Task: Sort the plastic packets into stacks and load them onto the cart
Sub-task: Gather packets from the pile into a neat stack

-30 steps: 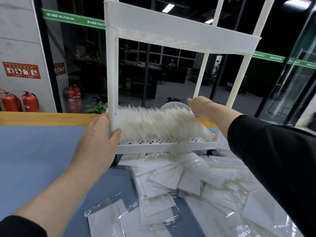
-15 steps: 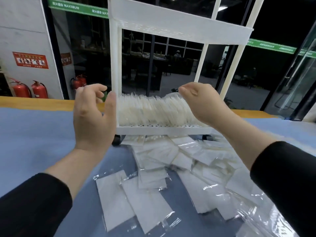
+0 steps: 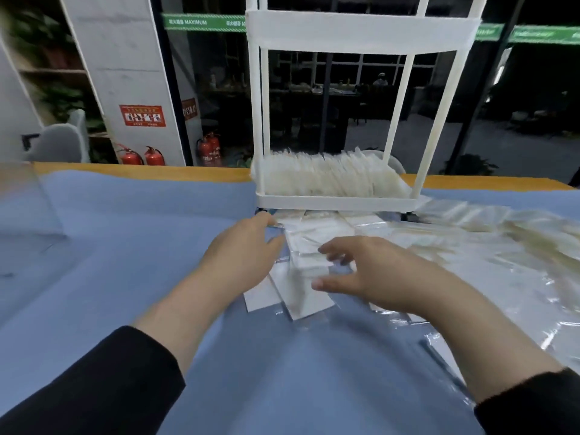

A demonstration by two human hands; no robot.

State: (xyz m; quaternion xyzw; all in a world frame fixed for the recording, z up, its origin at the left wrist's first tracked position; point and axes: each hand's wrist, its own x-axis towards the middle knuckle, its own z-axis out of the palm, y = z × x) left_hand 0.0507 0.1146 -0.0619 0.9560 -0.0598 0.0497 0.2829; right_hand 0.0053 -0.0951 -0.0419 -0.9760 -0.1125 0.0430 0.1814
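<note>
- Head view: white cart stands just beyond both hands on blue table cover; its bottom tray is packed w/ upright packets.
- Loose packets are strewn right of the fingers, under cart's front edge too.
- Red extinguishers far back left, behind glass.
- Left hand: fingers relaxed, tips touching packet pile's left edge.
- Right hand: fingers spread, thumb apart, over the pile; contact blurred, can't tell.
</note>
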